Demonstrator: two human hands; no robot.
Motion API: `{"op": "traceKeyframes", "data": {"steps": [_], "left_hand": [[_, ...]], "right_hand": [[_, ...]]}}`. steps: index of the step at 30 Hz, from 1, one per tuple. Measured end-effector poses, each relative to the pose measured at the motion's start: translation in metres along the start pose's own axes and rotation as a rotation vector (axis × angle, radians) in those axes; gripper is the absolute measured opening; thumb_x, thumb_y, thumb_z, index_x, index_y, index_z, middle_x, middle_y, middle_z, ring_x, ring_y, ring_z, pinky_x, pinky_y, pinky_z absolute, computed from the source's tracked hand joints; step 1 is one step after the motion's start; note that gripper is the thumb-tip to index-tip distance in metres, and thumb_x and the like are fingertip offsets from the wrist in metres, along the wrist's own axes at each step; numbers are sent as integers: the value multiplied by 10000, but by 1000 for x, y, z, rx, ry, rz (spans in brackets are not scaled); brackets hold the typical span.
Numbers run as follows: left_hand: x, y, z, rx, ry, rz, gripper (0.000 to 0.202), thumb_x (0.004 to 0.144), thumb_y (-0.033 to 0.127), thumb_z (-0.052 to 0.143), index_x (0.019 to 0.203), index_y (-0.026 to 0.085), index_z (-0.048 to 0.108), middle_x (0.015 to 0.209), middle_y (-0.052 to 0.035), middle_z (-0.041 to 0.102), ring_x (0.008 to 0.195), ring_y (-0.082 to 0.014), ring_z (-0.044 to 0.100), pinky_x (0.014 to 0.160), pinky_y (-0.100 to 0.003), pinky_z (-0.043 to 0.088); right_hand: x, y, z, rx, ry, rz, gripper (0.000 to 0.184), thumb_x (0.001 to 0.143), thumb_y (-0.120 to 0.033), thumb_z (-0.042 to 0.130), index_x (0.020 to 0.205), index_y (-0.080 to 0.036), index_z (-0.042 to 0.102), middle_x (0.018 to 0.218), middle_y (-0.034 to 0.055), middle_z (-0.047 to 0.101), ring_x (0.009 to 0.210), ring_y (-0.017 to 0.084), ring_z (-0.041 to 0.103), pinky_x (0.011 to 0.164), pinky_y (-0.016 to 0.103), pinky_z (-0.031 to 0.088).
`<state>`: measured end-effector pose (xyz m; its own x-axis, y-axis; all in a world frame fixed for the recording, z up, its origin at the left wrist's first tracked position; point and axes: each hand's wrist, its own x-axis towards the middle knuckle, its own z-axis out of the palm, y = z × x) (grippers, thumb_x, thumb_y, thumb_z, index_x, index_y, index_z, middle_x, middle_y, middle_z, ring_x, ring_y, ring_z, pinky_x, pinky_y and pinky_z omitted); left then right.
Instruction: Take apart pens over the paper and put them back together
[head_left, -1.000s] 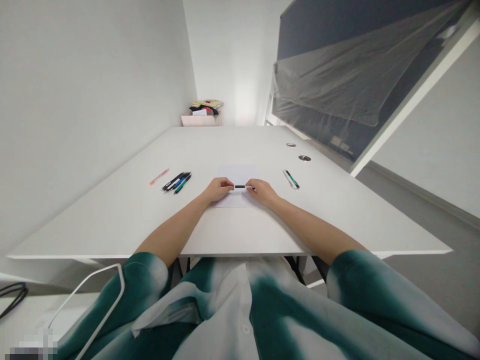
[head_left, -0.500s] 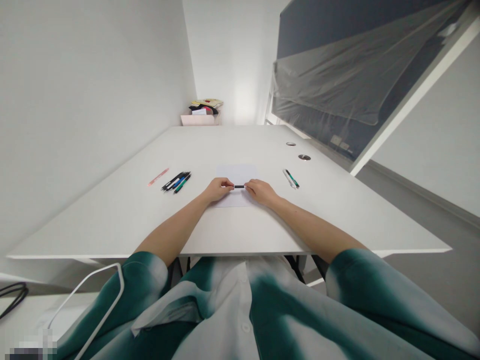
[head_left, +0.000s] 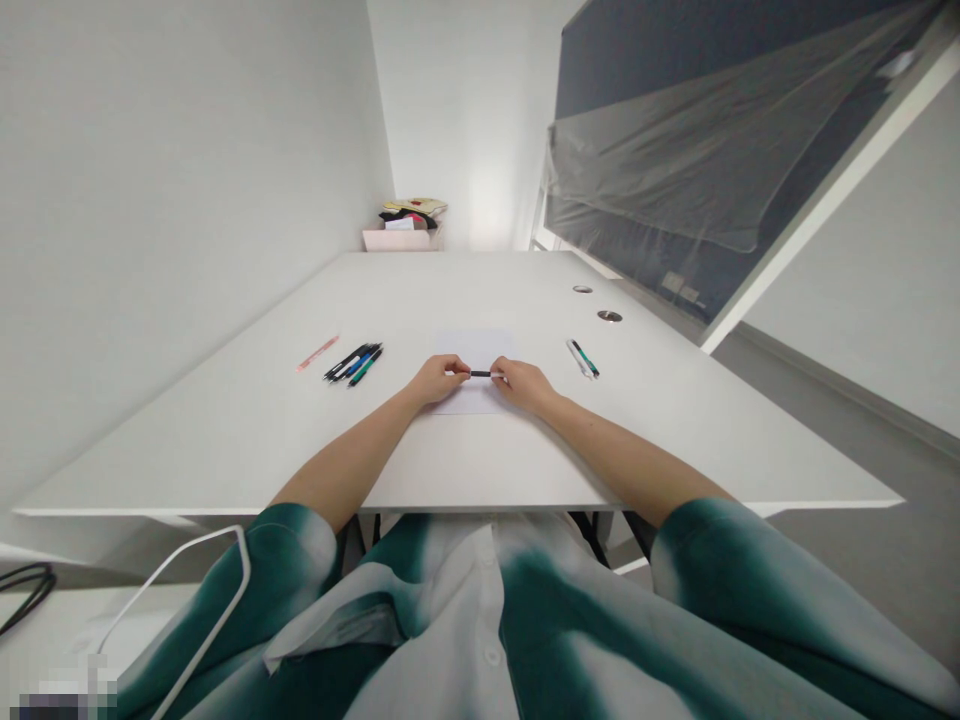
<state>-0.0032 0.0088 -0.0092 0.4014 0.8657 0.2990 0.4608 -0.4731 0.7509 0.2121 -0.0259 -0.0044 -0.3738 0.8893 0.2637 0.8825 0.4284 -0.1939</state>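
My left hand (head_left: 435,380) and my right hand (head_left: 523,384) meet over a white sheet of paper (head_left: 475,366) on the white table (head_left: 225,420). Between them they pinch a small pen (head_left: 482,374) held level, with a black stretch showing in the middle and a white end toward the right hand. Both hands have their fingers curled closed around its ends. A bunch of several dark pens (head_left: 354,364) lies to the left of my left hand. Two more pens (head_left: 582,358) lie to the right of my right hand.
A pink pen (head_left: 317,353) lies far left on the table. Two round cable holes (head_left: 608,316) sit at the right rear. A pink box with clutter (head_left: 405,228) stands at the far end. A dark plastic-covered panel (head_left: 675,160) leans at right.
The hands closed in along the pen half a second ago, then drew slightly apart again, so a little of its white end shows by my right hand as before.
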Motion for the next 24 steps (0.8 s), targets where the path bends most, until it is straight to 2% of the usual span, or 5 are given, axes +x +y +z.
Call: {"op": "traceKeyframes", "data": {"steps": [6, 8, 12, 18, 24], "left_hand": [[-1, 2, -1, 50, 24, 22, 154, 740, 264, 623, 837, 163, 687, 887, -51, 740, 869, -203, 663, 887, -360, 497], [-1, 2, -1, 54, 22, 34, 158, 742, 261, 617, 847, 165, 685, 900, -53, 739, 876, -203, 661, 887, -359, 497], [0, 2, 0, 56, 6, 34, 157, 738, 240, 612, 860, 168, 681, 896, -49, 734, 875, -197, 660, 893, -355, 495], [-2, 3, -1, 69, 33, -1, 284, 729, 300, 658, 975, 163, 691, 986, -70, 726, 947, -211, 646, 892, -343, 495], [1, 1, -4, 151, -29, -48, 312, 840, 387, 508, 834, 169, 731, 873, -65, 741, 867, -220, 643, 858, -334, 490]], "right_hand": [[1, -1, 0, -42, 37, -95, 289, 985, -241, 404, 1082, -175, 668, 1064, 110, 694, 1010, 205, 614, 861, 291, 429], [1, -1, 1, -34, 21, -83, 297, 989, -256, 398, 1104, -179, 660, 1056, 106, 698, 1003, 206, 620, 848, 293, 435], [1, 0, 3, 4, 3, -31, 314, 935, -268, 515, 1235, -197, 575, 1036, 80, 714, 972, 211, 639, 802, 286, 444], [3, 1, 2, -11, 1, 7, 258, 935, -215, 475, 1168, -210, 585, 1083, 76, 715, 980, 202, 645, 765, 266, 432], [2, 0, 0, -13, 8, 16, 249, 941, -236, 479, 1165, -206, 583, 1058, 81, 716, 961, 204, 645, 757, 268, 426]]}}
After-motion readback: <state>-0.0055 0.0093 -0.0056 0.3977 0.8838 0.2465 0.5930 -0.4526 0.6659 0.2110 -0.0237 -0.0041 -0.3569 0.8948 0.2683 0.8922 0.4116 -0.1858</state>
